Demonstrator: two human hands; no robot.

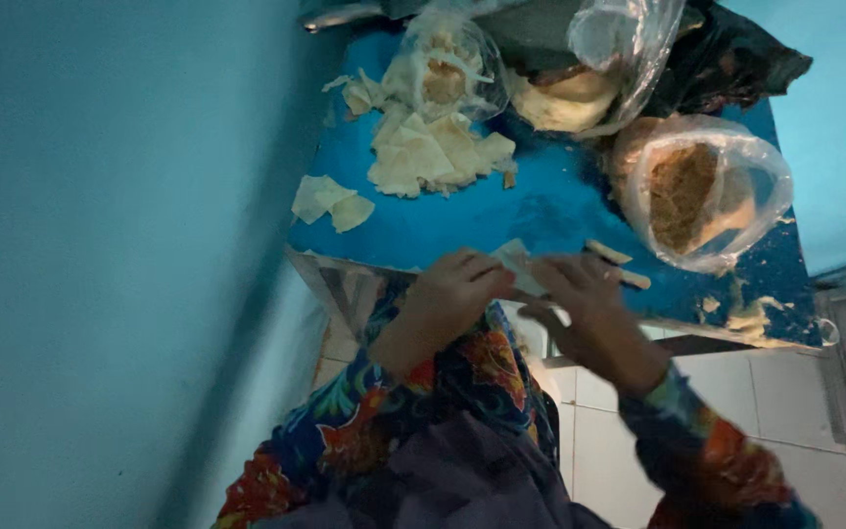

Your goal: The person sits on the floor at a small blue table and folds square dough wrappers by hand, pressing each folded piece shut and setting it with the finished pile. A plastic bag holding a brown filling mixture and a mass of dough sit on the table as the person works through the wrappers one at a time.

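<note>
A thin pale wrapper (521, 263) sits pinched between two hands at the near edge of a blue tabletop (550, 211). The left hand (452, 294) has its grip closed on the wrapper's left side, fingers curled over it; the right hand (589, 304) holds the right side, fingers bent and blurred by motion, so how tightly its grip closes cannot be told. Both arms wear floral sleeves (462, 377) in red, blue and orange.

Just right of the hands, two small rolled pieces (619, 264) lie on the tabletop. Farther in, a loose heap of cut wrappers (433, 157) lies near the middle, with a few separate sheets (330, 201) to its left. At the right, an open clear plastic bag (707, 191) holds a brown crumbly filling. At the far edge, another clear bag (447, 64) holds pale scraps, and beside it a third bag (589, 69) sags over a pale lump. Crumbs and smears (746, 313) mark the tabletop's near right corner. A teal wall (100, 245) fills the left side, and white floor tiles (766, 392) show below the tabletop.
</note>
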